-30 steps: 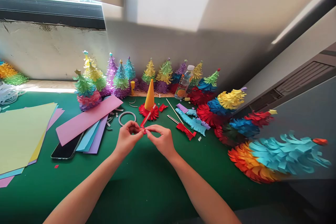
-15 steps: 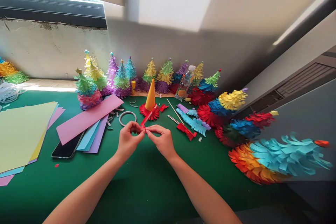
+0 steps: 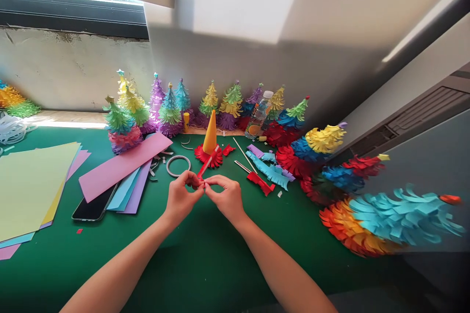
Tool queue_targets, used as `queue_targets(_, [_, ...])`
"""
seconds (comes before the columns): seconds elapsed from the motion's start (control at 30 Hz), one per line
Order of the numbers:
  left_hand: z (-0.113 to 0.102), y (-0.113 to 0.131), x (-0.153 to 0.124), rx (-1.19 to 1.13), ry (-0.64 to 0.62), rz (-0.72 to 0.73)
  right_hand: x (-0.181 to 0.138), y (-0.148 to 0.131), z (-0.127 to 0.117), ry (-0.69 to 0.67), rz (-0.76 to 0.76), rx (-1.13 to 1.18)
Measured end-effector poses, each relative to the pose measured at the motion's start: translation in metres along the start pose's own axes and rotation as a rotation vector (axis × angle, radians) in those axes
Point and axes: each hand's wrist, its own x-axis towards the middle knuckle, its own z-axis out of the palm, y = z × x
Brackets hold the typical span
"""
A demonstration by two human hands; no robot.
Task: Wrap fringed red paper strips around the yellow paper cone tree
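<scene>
Between my two hands is a red paper strip [image 3: 204,168] with a pale line along it, probably tape. My left hand [image 3: 182,193] pinches its near end between thumb and fingertips. Against it, my right hand [image 3: 226,195] pinches the same end, and the fingertips of both hands meet. The strip slants up and away, in front of a yellow paper cone [image 3: 210,134] that stands upright with red fringed paper [image 3: 216,160] around its base. A roll of tape [image 3: 178,166] lies just beyond my left hand.
Fringed paper trees [image 3: 169,117] line the back and right of the green table [image 3: 205,264]. A pink paper strip [image 3: 125,164] covers part of a phone [image 3: 91,209] at left, near coloured sheets [image 3: 33,186]. Blue fringed strips [image 3: 271,171] and a bottle [image 3: 257,116] are at right.
Hardly anything differs. Both hands have shifted very slightly, still pinching the red paper strip; the other things stay in place.
</scene>
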Motion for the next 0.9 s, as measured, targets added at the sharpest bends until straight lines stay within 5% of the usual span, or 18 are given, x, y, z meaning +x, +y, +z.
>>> queue_targets(0.37, [-0.0010,-0.0006,0.0010,-0.049,-0.049,-0.038,0.0042,0.0023,-0.0040,-0.052,0.087,0.125])
queue_targets(0.53, [-0.0026,0.0010,0.0026,-0.134,-0.043,-0.090,0.0070,0.0009,-0.0078,-0.096,0.010,0.162])
queue_targets(0.9, [-0.0007,-0.0023,0.0007,-0.080,-0.043,-0.065,0.0016,0.0034,-0.0017,-0.054,-0.029,0.013])
